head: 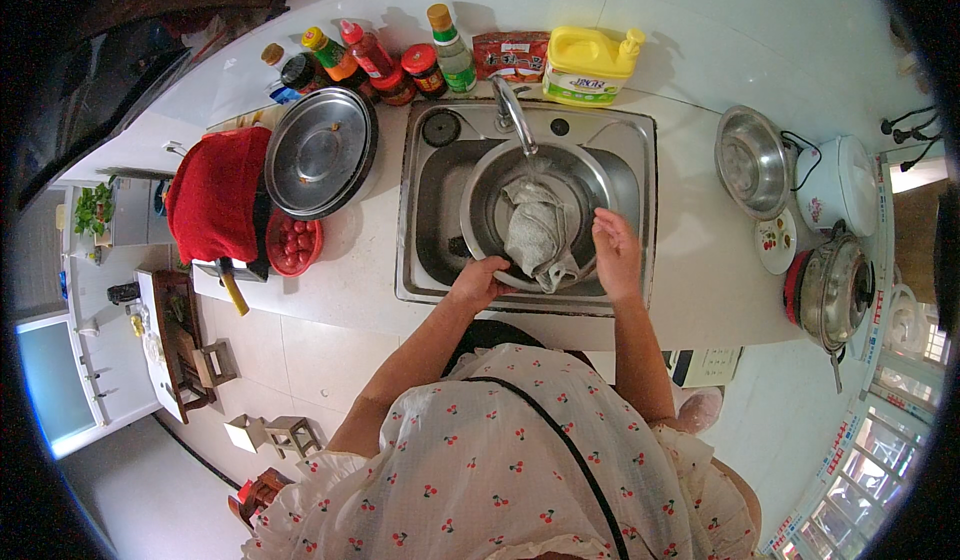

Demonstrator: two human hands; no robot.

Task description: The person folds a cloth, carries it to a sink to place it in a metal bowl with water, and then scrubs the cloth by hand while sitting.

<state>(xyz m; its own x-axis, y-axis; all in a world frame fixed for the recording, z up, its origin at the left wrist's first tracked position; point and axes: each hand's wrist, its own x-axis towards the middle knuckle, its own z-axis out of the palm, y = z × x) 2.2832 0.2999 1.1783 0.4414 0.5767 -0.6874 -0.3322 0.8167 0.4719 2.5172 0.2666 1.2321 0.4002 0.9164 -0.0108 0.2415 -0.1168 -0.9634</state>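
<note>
A stainless steel basin (472,188) stands in the steel sink (442,230) under the curved faucet (514,109). Inside it lies a wet, bunched grey cloth (534,226), one end draped on the near rim. Water seems to run from the spout into the basin. My left hand (480,286) grips the near-left rim, thumb on top and fingers below. At the right side of the basin, my right hand (618,256) is held up by the rim, fingers loosely apart and nothing in them. Whether it touches the rim is unclear.
Sauce bottles (367,53) and a yellow detergent jug (589,64) line the wall. Left are stacked metal lids (322,151), a red bowl (295,267) of round red items and a red cloth (217,192). Right are a metal bowl (750,162) and a lidded pot (832,290).
</note>
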